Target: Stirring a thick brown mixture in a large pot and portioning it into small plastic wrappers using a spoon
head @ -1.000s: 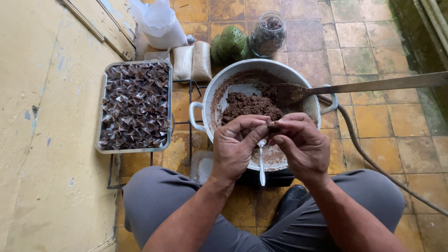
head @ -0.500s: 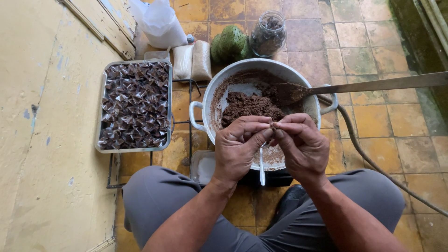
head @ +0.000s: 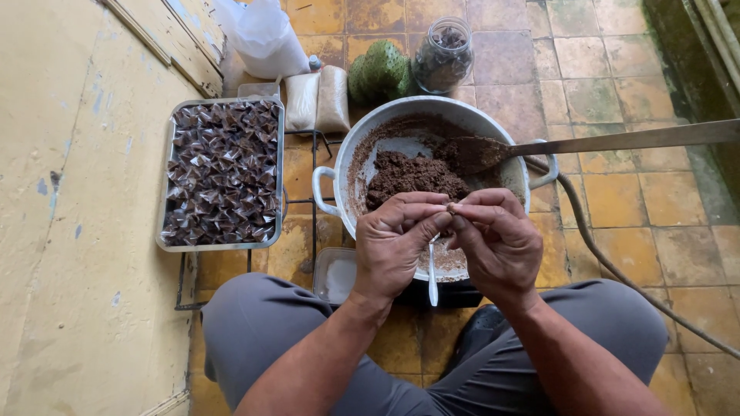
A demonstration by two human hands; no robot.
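Brown paste morsel (head: 449, 207), small, pinched between the fingertips of both hands just above the near rim of the pot; mostly hidden by the fingers, so its shape cannot be told.

Left hand (head: 395, 245): fingers curled together, thumb and forefinger closed on the morsel, meeting the right hand at its 3 o'clock.

Right hand (head: 497, 243): fingers bunched, tips closed on the same morsel, touching the left fingertips.

White spoon (head: 432, 279): slim, hanging below the joined hands toward 6 o'clock; which hand carries it cannot be told.

Pot (head: 351, 154): round, pale, two-handled, at the centre of the view; inner wall smeared brown, a mound of dark brown paste (head: 412, 176) inside.

Long spatula (head: 617, 140): blade resting in the paste, handle running out past the rim toward 3 o'clock.

Metal tray (head: 166, 204): rectangular, at 9 o'clock from the pot, apart from it, filled with small dark folded wrapped pieces.

Glass jar (head: 443, 54): at 12 o'clock beyond the pot, dark contents.

Green bumpy fruit (head: 378, 71): just beside the jar, at its 9 o'clock.

Two pale filled packets (head: 317, 98): at 11 o'clock from the pot, between fruit and tray.

White plastic bag (head: 262, 35): beyond the packets.
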